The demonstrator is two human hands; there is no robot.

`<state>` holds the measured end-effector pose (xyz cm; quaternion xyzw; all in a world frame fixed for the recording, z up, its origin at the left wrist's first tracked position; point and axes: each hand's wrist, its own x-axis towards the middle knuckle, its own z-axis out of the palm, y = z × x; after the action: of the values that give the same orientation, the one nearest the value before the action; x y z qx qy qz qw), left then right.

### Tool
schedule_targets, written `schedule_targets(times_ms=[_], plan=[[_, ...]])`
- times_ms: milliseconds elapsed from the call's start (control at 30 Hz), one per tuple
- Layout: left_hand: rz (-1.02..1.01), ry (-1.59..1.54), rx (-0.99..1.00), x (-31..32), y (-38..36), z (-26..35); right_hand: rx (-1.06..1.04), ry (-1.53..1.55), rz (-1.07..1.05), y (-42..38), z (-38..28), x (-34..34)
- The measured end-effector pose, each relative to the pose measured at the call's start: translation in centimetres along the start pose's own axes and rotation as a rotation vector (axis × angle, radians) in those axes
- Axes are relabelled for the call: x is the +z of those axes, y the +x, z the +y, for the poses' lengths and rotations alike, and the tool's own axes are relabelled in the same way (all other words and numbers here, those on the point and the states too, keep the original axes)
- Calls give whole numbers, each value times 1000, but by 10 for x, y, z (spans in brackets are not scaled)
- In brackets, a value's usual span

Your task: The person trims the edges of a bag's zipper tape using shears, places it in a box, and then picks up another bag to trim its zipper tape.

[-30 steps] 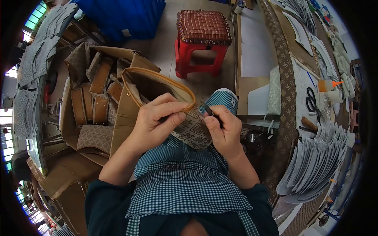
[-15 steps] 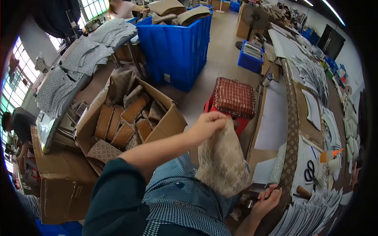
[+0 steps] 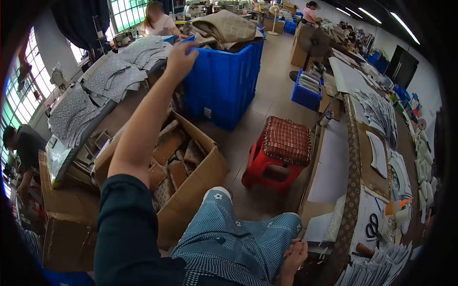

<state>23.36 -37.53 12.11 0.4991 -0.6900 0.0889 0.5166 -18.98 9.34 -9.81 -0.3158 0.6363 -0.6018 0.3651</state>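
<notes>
My left hand (image 3: pixel 181 61) reaches out to the near left rim of the large blue bin (image 3: pixel 214 90), thumb and fingers apart and holding nothing I can see. Just beyond the fingers, a beige patterned fabric piece (image 3: pixel 226 26) lies folded over the heap in the bin. Low beside my right thigh is my right hand (image 3: pixel 296 256), its fingers curled; whatever they hold is hidden. Under my left forearm stands a cardboard box (image 3: pixel 195 183) of brown-and-patterned pieces (image 3: pixel 179 174).
A red stool (image 3: pixel 272 169) with a woven cushion (image 3: pixel 287 140) stands ahead. Right, the workbench carries scissors (image 3: pixel 372 226) and stacked pale pieces (image 3: pixel 377 267). Grey patterned pieces (image 3: pixel 109 76) cover the left table. One person (image 3: pixel 160 24) sits behind the bin; another (image 3: pixel 28 152) bends at far left.
My left hand has swung forward and left from above my lap, and the fabric piece it held now lies on the bin's heap. My right hand has drawn back from the bench edge.
</notes>
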Motion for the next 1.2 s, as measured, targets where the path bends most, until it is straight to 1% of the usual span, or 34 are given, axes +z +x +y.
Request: schedule_targets(times_ms=[33,67,100,167,200,233,267,300,333,367,400,433,467,500,533,600,700,800,900,933,967,1000,1033,1067,1100,1133,1200], plan=[[-61,-60,-55,-7,-55,1,-8,-20,-51,-1,2,6],[-122,-6,-52,-2,-107,-39,11,-60,-93,-3,1,12],[-238,0,-152,-9,-162,-59,29,-104,-138,-5,-2,18],[-374,136,-372,-25,-280,-109,58,-168,-229,-7,-4,24],[-360,132,-600,-35,-344,-131,36,-195,-247,-7,1,26],[-437,140,-774,-52,-400,-151,15,-223,-267,-7,10,26],[-421,157,-951,-68,-459,-164,-5,-255,-291,-7,15,27],[-437,241,-1043,-90,-509,-172,24,-249,-303,-8,12,30],[-452,329,-1143,-111,-533,-155,56,-246,-322,-9,8,35],[-476,447,-1255,-126,-552,-141,92,-249,-352,-11,5,40],[-500,572,-1380,-147,-550,-110,89,-274,-354,-11,4,45],[-460,609,-1435,-163,-594,-124,92,-302,-371,-12,5,50],[-426,671,-1464,-180,-608,-114,98,-330,-396,-13,5,55],[-397,734,-1489,-187,-608,-104,60,-391,-432,-14,3,60],[-407,773,-1544,-197,-606,-98,55,-411,-478,-14,4,63],[-349,794,-1624,-206,-599,-87,30,-438,-529,-13,6,69],[-133,767,-1679,-202,-626,-107,53,-546,-578,-11,2,77],[105,626,-1809,-198,-641,-126,33,-604,-604,-10,-1,82],[22,392,-1870,-194,-645,-139,24,-598,-627,-3,3,78],[-11,354,-1815,-194,-643,-147,27,-587,-634,-1,5,79],[-46,318,-1758,-193,-640,-155,-26,-698,-622,-3,9,78],[-85,282,-1701,-190,-638,-160,-26,-711,-640,-4,7,83],[46,280,-1608,-188,-611,-149,-24,-726,-655,-5,5,86],[45,169,-1613,-190,-597,-153,-21,-742,-669,-8,1,90],[44,59,-1613,-193,-583,-154,25,-724,-666,-13,-7,100],[54,-51,-1566,-203,-546,-133,24,-716,-661,-13,-8,105],[22,-202,-1542,-215,-520,-129,29,-697,-640,-15,-7,105]])
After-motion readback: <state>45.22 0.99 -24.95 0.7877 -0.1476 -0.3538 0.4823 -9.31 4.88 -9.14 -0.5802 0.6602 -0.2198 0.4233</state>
